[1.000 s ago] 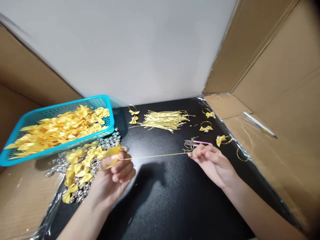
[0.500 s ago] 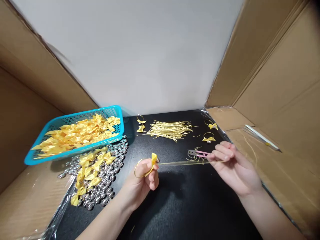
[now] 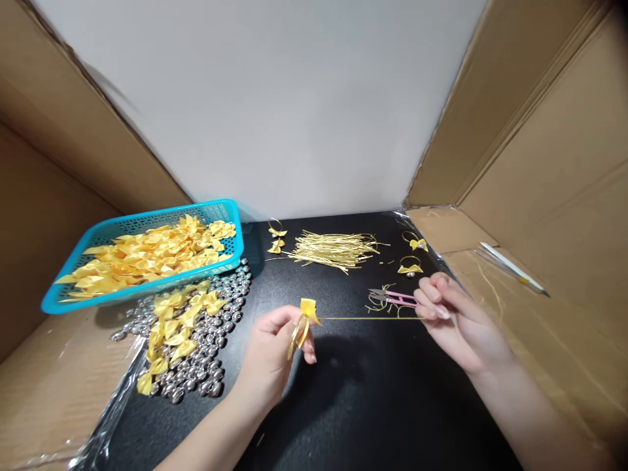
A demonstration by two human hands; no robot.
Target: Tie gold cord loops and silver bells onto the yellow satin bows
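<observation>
Low over the black table, my left hand (image 3: 282, 343) pinches a yellow ribbon bow (image 3: 308, 310) with a loop of gold cord hanging from it. A gold cord (image 3: 370, 318) stretches taut and level from the bow to my right hand (image 3: 449, 317), whose curled fingers grip its far end. Just behind the right hand lie pink-handled thread snips (image 3: 392, 297), on top of some cord scraps. Beyond both hands rests a bundle of gold cords (image 3: 336, 250).
At left stands a blue basket (image 3: 63, 301) full of yellow bows, beside a spread of silver bells (image 3: 210, 363) with loose bows (image 3: 171, 330) on them. Looped bows (image 3: 410, 268) lie at back right, others (image 3: 276, 243) at back left. A white-and-clear tool (image 3: 515, 268) lies on cardboard. Cardboard walls flank the table.
My left hand has turned, so the bow now faces up and the loop hangs below it. The cord is pulled straighter, and my right hand has shifted slightly right.
</observation>
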